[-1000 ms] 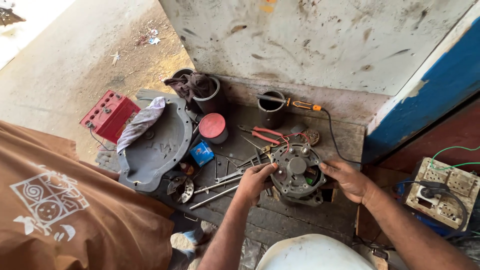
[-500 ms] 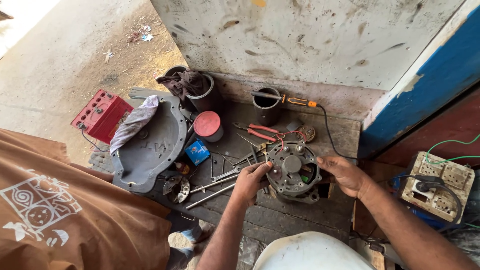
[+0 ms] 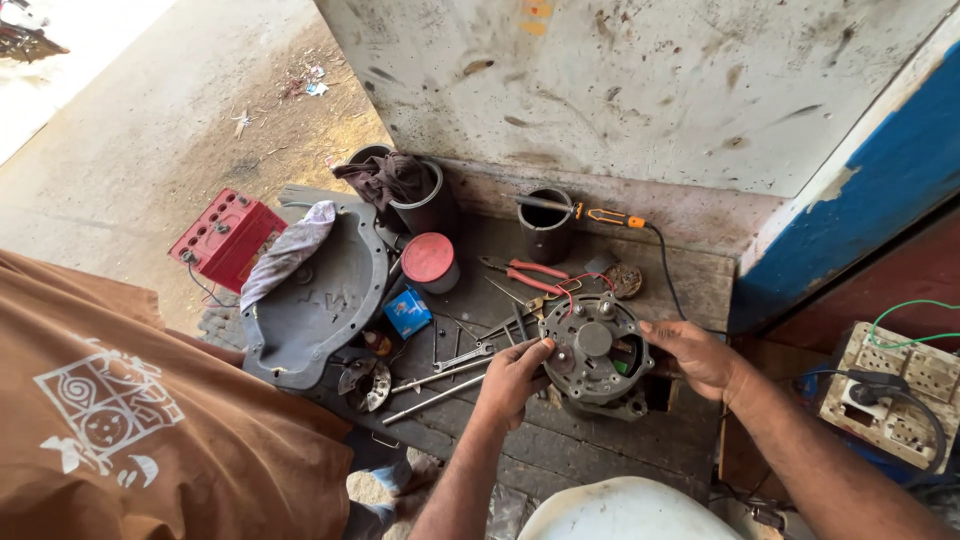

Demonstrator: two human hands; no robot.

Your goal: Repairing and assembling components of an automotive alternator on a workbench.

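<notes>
Wooden bench (image 3: pixel 690 275), front edge: left hand (image 3: pixel 515 375) and right hand (image 3: pixel 700 355) grip alternator (image 3: pixel 595 350); could slip off, snagging red wires (image 3: pixel 575 285).

Sharp daylight pic, glare top left, maybe slight edge distortion.

bare forearms, left hand (image 3: pixel 515 380), right hand (image 3: pixel 700 355)
</notes>
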